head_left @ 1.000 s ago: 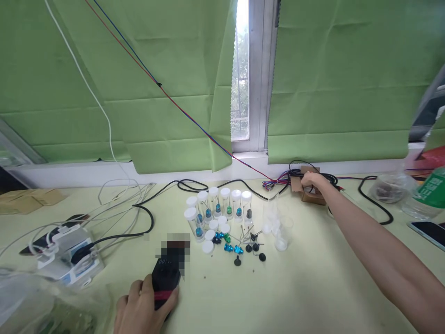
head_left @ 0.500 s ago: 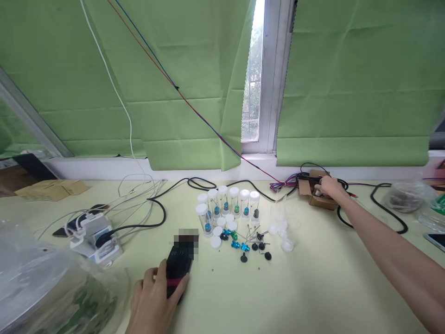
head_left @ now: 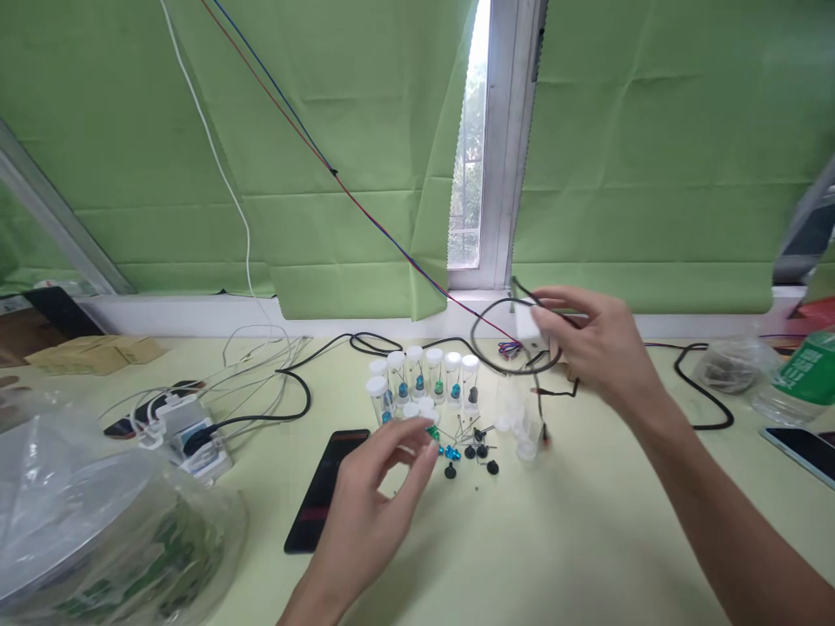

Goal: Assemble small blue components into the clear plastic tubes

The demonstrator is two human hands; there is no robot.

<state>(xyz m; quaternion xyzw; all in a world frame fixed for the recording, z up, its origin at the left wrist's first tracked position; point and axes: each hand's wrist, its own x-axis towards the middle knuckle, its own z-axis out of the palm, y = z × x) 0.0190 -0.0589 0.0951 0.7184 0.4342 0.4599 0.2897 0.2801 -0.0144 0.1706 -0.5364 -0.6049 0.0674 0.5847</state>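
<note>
My right hand is raised off the table, fingers pinched on a small white block with a looped black cable hanging from it. A red tip dangles on one dark lead. My left hand hovers with thumb and fingers apart, holding nothing, and covers part of a black phone lying flat. Beyond its fingertips stand several clear tubes with white caps and blue, green or dark parts inside. Loose blue fittings and black knob-like pieces lie in front.
White chargers on a power strip and a bulky clear plastic bag are at the left. At the right are a green-labelled bottle and another phone. Clear empty tubes lie near the middle. Other fingers show at the left edge.
My right hand has come up and left from the small cardboard box, bringing out the white block and its cable. My left hand has let go of the phone and moved right.
</note>
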